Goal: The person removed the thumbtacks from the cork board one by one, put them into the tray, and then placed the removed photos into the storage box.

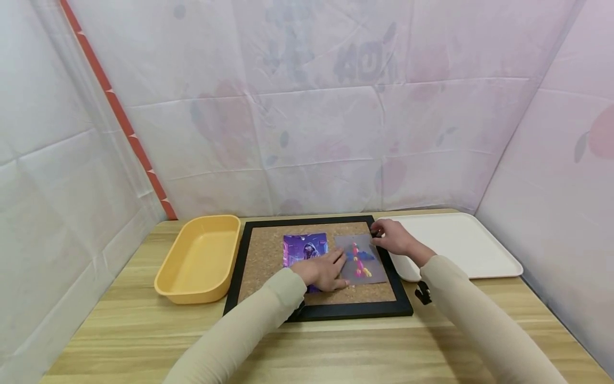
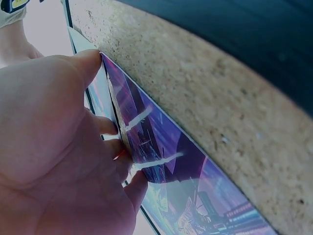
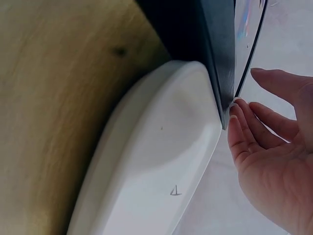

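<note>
- While a black-framed cork board (image 1: 268, 250) lies flat on the wooden table (image 1: 144, 330), a person's left hand (image 1: 323, 272) rests on it, fingers spread and pressed flat across the seam where a purple picture card (image 1: 304, 246) meets a grey card (image 1: 361, 260) printed with coloured figures.
- At the grey card's far right corner, the right hand (image 1: 395, 238) touches the board's frame, its fingers straight and close together with the thumb apart.
- Just left of the board sits a yellow tray (image 1: 199, 261); a white tray (image 1: 472, 242) lies just right.
</note>
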`<state>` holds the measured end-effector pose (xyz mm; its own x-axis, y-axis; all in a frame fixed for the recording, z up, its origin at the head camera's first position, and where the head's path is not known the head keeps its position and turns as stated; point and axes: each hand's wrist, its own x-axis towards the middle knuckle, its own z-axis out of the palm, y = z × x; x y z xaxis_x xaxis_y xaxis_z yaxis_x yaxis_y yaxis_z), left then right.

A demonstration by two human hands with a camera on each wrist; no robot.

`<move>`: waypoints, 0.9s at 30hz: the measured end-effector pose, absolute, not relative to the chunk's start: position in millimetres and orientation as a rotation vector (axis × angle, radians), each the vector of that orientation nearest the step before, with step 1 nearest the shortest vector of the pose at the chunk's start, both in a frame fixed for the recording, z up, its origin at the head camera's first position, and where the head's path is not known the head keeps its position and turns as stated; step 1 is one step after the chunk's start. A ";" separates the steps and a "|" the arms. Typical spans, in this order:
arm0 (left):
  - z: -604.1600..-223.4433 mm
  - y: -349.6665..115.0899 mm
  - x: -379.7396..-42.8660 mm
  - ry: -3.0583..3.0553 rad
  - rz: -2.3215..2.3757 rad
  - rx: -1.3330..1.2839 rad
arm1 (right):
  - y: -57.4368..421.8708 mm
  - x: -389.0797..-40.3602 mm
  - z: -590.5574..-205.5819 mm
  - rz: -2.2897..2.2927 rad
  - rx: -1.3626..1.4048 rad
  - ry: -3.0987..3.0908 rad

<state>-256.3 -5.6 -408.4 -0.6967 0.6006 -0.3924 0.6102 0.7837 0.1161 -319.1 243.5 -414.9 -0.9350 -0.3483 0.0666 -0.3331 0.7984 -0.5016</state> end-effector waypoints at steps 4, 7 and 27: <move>-408.2 -6.0 -255.9 2.562 -0.032 0.918 | 240.7 -321.3 -415.6 -0.819 -0.585 2.941; -407.4 -5.8 -256.0 2.560 -0.037 0.918 | 239.1 -323.4 -416.5 -0.820 -0.604 2.929; -410.0 -6.3 -256.8 2.558 -0.025 0.914 | 235.0 -320.9 -419.0 -1.072 -0.442 2.846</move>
<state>-256.8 -6.3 -410.0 -0.6947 0.6015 -0.3944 0.6090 0.7837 0.1225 -320.9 235.0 -419.0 -0.9563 -0.2899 0.0365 -0.2420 0.7158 -0.6550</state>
